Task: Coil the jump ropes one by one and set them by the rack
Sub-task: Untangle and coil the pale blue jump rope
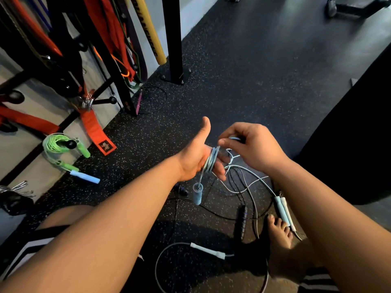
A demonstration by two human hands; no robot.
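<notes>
Rope (pixel 212 160), perhaps blue, round left hand (pixel 193 160)

Left hand (pixel 195 160), at centre, thumb raised toward 12 o'clock, fingers straight and wound with turns of the pale blue rope (pixel 210 160); one handle (pixel 197 194) dangles toward 6 o'clock. Right hand (pixel 251 146), at its 3 o'clock, pinches the rope. A coiled green rope (pixel 55 144) lies at 9 o'clock beside the rack (pixel 118 81).

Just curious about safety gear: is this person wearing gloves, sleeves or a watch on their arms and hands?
No. The left hand and right hand are bare, with no gloves, rings or watch visible, and both forearms show no sleeves.
</notes>
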